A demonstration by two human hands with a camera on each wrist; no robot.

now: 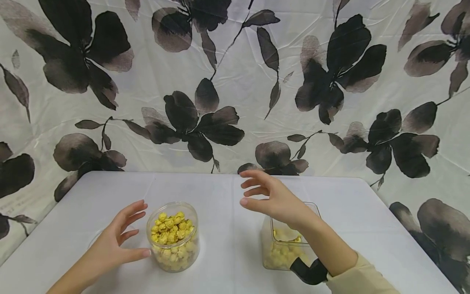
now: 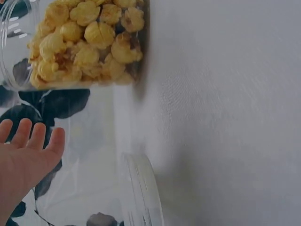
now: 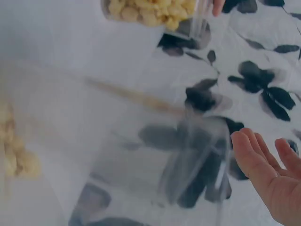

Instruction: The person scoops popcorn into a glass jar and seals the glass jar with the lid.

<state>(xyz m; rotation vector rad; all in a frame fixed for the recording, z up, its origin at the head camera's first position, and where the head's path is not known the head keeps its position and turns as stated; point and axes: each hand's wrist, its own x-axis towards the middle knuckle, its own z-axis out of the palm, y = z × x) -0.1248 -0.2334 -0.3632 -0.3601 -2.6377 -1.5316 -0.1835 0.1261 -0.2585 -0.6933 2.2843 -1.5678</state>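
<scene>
A round clear jar point(image 1: 196, 249) of yellow popcorn point(image 1: 171, 229) stands left of the middle of the table, its top uncovered. My left hand point(image 1: 119, 237) is beside the jar's left side, fingers spread and thumb near its wall, holding nothing. In the left wrist view that hand point(image 2: 28, 162) shows apart from the jar point(image 2: 87, 87). To the right stands a square clear container point(image 1: 266, 249) with popcorn low inside. Over it reaches my right hand point(image 1: 273, 196), empty, fingers loosely extended leftward; its forearm hides part of the container. The right wrist view shows the fingers point(image 3: 256, 155) beyond the container's rim.
A round clear lid point(image 2: 143, 188) lies on the table left of the jar, mostly behind the left hand in the head view. A white cloth covers the table point(image 1: 227, 228). Behind it hangs a floral curtain point(image 1: 257, 81). A black strap piece point(image 1: 310, 272) sits at the right wrist.
</scene>
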